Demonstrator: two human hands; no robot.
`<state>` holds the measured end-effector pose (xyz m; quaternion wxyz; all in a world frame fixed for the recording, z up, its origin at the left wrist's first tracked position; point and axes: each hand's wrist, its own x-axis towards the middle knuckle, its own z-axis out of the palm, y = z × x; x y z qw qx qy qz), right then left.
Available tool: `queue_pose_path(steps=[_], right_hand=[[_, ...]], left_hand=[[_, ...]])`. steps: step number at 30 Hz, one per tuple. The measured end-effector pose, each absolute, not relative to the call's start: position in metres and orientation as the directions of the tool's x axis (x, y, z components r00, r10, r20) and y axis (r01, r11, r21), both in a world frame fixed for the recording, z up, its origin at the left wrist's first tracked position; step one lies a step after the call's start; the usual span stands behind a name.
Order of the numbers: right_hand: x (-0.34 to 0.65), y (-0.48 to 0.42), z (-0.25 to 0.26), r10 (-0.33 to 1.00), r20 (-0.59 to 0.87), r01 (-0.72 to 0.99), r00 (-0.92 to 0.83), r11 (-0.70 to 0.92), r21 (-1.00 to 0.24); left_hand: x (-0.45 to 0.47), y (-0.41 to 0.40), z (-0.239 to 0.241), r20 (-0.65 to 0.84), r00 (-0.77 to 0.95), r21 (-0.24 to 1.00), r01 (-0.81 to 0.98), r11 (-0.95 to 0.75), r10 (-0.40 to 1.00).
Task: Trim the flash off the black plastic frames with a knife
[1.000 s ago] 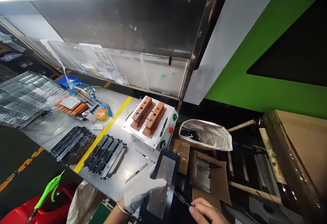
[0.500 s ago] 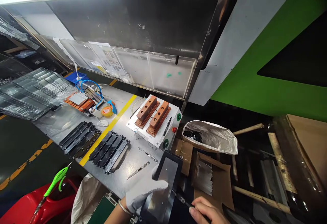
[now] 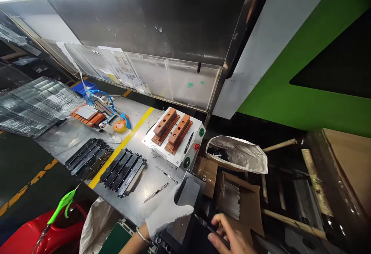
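Observation:
My left hand (image 3: pixel 166 213), in a white glove, grips a flat black-framed panel with a grey face (image 3: pixel 187 200) at the table's near right corner. My bare right hand (image 3: pixel 227 236) is closed on a slim dark knife-like tool (image 3: pixel 207 225), its tip against the panel's right edge. Two loose blades (image 3: pixel 158 192) lie on the metal table (image 3: pixel 142 200) just left of the panel.
Two rows of black strips (image 3: pixel 123 173) flank a yellow line. A white fixture with two copper blocks (image 3: pixel 172 132) and coloured buttons stands behind. A lined bin (image 3: pixel 236 153) and cardboard boxes (image 3: pixel 239 203) sit right. Clear trays (image 3: pixel 34 105), tape roll (image 3: pixel 120 125) and green-handled tool (image 3: pixel 59 207) lie left.
The panel has tilted and dropped slightly in my left hand. My right hand has shifted forward along the tool, fingers now more in view. The view has shifted a little.

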<state>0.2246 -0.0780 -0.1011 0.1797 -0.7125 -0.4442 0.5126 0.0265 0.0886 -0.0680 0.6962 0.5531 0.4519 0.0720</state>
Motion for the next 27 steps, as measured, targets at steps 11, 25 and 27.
queue_pose_path(steps=[11,25,27], right_hand=[[0.204,-0.061,-0.127,0.679,-0.709,0.348,-0.19,-0.628,-0.696],[0.208,-0.041,-0.111,0.513,-0.764,0.284,-0.391,-0.722,-0.63],[0.208,-0.039,-0.108,0.497,-0.759,0.281,-0.421,-0.724,-0.63]], left_hand=[[0.011,0.076,-0.104,-0.508,0.486,0.82,0.525,0.227,0.711],[-0.009,0.051,-0.115,-0.486,0.464,0.851,0.445,0.28,0.741],[-0.012,0.048,-0.114,-0.494,0.437,0.843,0.452,0.291,0.752]])
